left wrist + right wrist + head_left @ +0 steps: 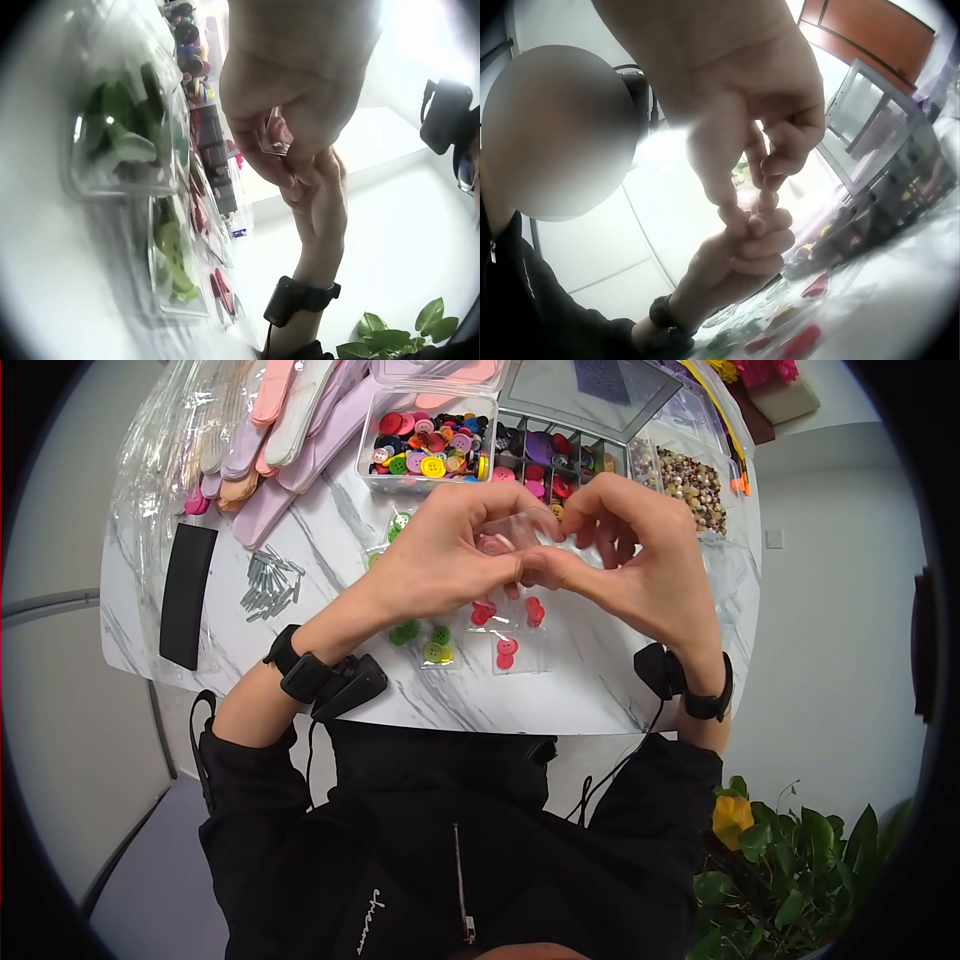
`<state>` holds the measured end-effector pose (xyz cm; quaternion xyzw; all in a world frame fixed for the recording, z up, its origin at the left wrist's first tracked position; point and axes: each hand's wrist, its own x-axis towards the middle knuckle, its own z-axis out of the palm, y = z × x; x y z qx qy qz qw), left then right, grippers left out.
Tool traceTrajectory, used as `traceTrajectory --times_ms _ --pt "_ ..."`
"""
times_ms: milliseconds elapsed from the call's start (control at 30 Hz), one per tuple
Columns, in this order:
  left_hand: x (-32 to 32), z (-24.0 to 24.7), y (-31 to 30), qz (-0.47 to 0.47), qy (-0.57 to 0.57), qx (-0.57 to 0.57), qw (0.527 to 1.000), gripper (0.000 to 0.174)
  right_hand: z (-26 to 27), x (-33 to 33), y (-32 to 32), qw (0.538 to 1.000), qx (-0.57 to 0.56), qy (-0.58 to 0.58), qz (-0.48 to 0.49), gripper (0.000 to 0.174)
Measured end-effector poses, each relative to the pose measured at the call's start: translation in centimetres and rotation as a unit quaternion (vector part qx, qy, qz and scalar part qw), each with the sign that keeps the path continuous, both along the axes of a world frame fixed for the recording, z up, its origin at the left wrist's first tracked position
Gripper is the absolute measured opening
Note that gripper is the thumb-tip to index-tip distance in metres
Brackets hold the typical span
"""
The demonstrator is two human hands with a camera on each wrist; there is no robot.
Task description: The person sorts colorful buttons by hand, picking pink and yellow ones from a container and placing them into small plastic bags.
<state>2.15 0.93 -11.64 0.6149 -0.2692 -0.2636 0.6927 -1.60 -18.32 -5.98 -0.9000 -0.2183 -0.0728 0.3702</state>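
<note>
A small clear plastic bag (512, 532) with pale pink buttons inside is held above the table between both hands. My left hand (440, 555) grips it between thumb and curled fingers; the bag also shows between those fingers in the left wrist view. Thumb and fingers of my right hand (645, 550) pinch the bag's edge, and the two thumbs meet there. Beneath the hands lie small clear bags of buttons: red ones (507, 653), yellow-green ones (438, 651) and green ones (124, 124).
Behind the hands stand a clear box (425, 478) of mixed buttons, a compartment box (590, 410) with its lid raised, and a tray of beads (695, 485). To the left lie metal pins (270, 582), a black strip (188, 595) and bagged pastel strips (300, 420).
</note>
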Motion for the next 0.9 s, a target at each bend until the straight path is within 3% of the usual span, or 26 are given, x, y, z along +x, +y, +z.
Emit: traceTrajectory --times_ms 167,267,467,700,833,900 --pt "-0.3 0.4 0.0 -0.034 0.064 -0.072 0.995 0.022 0.0 -0.3 0.2 0.997 0.040 0.065 -0.006 0.018" --pt "-0.3 -0.5 -0.3 -0.025 0.039 -0.061 0.997 0.020 -0.2 -0.2 -0.3 0.986 0.097 0.132 -0.028 0.014" --pt "0.0 0.2 -0.2 -0.008 0.051 -0.025 0.998 0.021 -0.1 0.3 -0.9 0.978 0.133 0.151 -0.053 0.010" --pt "0.2 0.4 0.3 -0.091 0.057 -0.053 0.993 0.026 -0.1 -0.2 -0.3 0.976 0.143 0.166 0.004 0.012" --pt "0.1 0.8 0.4 -0.124 0.084 -0.040 0.988 0.030 0.2 -0.5 -0.1 0.991 0.087 0.104 0.022 0.015" --pt "0.1 0.9 0.3 -0.130 0.105 -0.047 0.985 0.032 -0.3 -0.2 -0.1 0.981 0.166 0.101 0.005 0.019"
